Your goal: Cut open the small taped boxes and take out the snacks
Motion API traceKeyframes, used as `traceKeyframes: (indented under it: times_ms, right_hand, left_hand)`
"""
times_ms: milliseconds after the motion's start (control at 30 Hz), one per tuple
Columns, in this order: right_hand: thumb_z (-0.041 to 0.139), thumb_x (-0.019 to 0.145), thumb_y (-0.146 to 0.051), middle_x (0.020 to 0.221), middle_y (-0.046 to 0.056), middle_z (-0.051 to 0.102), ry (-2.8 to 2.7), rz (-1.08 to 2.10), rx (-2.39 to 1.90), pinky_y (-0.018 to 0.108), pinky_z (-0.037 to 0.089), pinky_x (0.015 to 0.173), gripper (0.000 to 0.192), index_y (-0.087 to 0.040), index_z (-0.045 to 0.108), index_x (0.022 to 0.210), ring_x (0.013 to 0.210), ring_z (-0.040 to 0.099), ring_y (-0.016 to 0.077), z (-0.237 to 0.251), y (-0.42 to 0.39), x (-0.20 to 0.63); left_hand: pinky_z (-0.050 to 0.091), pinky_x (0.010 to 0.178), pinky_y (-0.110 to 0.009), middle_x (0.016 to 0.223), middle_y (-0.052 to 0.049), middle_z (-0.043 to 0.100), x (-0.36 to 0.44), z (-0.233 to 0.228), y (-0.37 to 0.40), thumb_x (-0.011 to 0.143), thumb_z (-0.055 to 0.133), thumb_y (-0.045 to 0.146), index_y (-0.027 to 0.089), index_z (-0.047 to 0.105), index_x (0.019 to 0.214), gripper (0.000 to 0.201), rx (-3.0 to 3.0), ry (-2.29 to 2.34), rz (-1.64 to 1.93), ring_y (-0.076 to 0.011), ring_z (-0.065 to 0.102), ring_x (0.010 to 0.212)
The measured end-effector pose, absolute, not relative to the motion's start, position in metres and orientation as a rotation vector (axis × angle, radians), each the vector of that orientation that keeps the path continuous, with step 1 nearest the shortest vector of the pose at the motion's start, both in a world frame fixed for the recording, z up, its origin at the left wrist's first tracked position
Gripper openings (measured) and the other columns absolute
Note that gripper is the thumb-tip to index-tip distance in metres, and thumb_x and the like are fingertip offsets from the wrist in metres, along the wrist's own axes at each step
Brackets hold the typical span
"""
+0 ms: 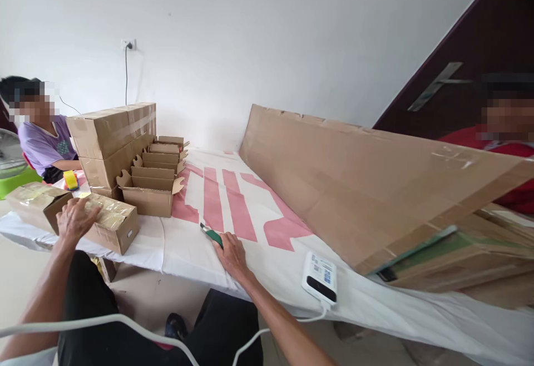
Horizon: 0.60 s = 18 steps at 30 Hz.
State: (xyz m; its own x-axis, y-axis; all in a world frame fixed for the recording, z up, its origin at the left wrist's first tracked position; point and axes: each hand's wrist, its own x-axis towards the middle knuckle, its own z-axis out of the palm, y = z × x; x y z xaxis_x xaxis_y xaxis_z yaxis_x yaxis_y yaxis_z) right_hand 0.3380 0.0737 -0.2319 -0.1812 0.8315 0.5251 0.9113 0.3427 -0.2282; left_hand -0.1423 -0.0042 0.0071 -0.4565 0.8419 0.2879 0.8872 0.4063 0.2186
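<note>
My right hand (232, 253) is closed around a green-handled utility knife (214, 237). Its blade end points away to the left, just over the white cloth. At the left, my left hand (78, 218) rests with fingers apart across the near-left end of a small taped cardboard box (114, 222). That box is closed, with clear shiny tape along its top. Another taped box (35, 202) lies just left of the same hand. Beyond them, several open small cartons (148, 199) stand in a row with their flaps up.
Stacked larger cartons (110, 132) stand behind the small boxes, with a yellow tape roll (70, 180) beside them. A big cardboard sheet (354, 182) leans at the right. A white device (320, 278) with a cable lies near the edge. Persons sit at left and right.
</note>
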Motion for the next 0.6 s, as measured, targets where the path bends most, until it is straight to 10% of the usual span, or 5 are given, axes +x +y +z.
traceKeyframes:
  times_ms: [367, 600]
  right_hand:
    - [0.057, 0.107, -0.027, 0.103, 0.008, 0.07, -2.032, -0.152, -1.493, 0.035, 0.04, 0.088, 0.01, -0.022, 0.065, 0.105, 0.099, 0.061, 0.0258, -0.228, 0.072, 0.338]
    - [0.056, 0.106, -0.028, 0.102, 0.008, 0.07, -2.034, -0.138, -1.501, 0.035, 0.042, 0.086, 0.014, -0.021, 0.068, 0.108, 0.097, 0.062, 0.0259, -0.227, 0.07, 0.34]
  left_hand:
    - [0.055, 0.102, -0.054, 0.136, -0.026, 0.068, -0.135, -0.006, -0.019, 0.097, 0.05, 0.066, 0.016, 0.071, 0.133, 0.065, -1.568, -2.533, -0.521, -0.0478, 0.063, 0.131]
    - [0.06, 0.092, -0.044, 0.116, -0.012, 0.07, -0.095, -0.046, -0.033, 0.084, 0.065, 0.066, 0.018, 0.069, 0.138, 0.073, -1.898, -2.291, -1.228, -0.0311, 0.071, 0.101]
